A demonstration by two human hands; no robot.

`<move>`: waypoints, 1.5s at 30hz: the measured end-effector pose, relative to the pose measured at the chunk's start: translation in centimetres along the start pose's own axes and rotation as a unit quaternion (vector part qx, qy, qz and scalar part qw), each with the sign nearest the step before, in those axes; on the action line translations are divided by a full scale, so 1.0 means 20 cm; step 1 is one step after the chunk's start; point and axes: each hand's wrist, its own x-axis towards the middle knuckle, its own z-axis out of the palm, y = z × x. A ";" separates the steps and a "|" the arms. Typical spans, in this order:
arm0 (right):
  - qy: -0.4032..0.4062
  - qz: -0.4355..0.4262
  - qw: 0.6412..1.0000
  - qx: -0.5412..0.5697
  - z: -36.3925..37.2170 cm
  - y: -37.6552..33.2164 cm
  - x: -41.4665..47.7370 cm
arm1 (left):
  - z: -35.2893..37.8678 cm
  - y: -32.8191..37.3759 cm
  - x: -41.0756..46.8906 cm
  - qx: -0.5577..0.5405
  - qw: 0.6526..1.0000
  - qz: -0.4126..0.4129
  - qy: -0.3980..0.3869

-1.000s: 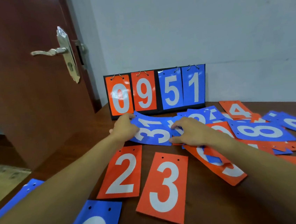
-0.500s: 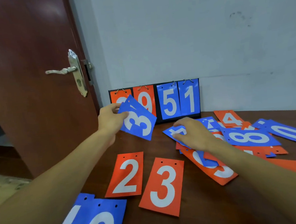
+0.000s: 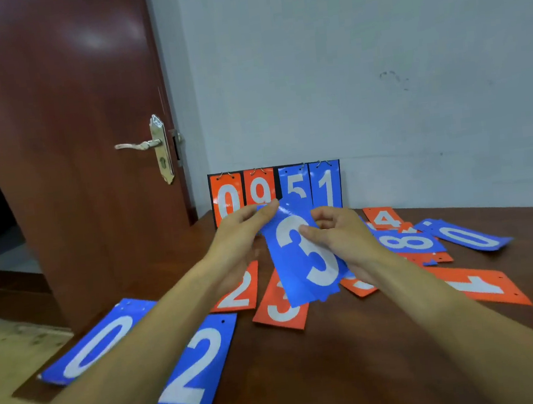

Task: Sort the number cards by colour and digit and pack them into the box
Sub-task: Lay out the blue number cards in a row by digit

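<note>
hands: left hand point(image 3: 242, 237) pinches top edge of blue 3 point(image 3: 307, 263); right hand point(image 3: 348, 239) grips its right side, thumb on the digit | blue 3: held tilted above the surface point(image 3: 341, 358) | stand point(image 3: 276, 181) holds: orange 0 point(image 3: 227, 199), orange 9 point(image 3: 260, 191), blue 5 point(image 3: 294, 185), blue 1 point(image 3: 326, 189) | loose on surface: blue 0 point(image 3: 92, 345), blue 2 point(image 3: 193, 367), orange 2 point(image 3: 240, 291), orange 3 point(image 3: 281, 312), orange 1 point(image 3: 477, 285), blue 8 point(image 3: 407, 241), orange 4 point(image 3: 383, 219)

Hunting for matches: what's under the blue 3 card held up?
Below the blue 3 card, held by the left hand and right hand, lies an orange 3 card, its top covered. Another orange card's corner shows rightward, digit hidden.
</note>
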 end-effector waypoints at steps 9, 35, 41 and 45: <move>0.025 0.068 0.995 -0.074 -0.05 0.12 -0.27 | 0.05 -0.23 -0.28 0.112 0.990 -0.060 0.053; -0.071 0.027 0.942 -0.327 0.33 0.23 -0.30 | -0.58 -0.13 -0.36 0.087 0.978 -0.084 0.172; -0.064 -0.051 0.883 -0.462 0.39 0.29 -0.27 | -0.60 -0.19 -0.38 0.095 0.981 -0.083 0.148; -0.031 -0.098 0.939 -0.328 0.47 0.18 -0.21 | -0.60 -0.22 -0.39 0.128 0.980 -0.079 0.127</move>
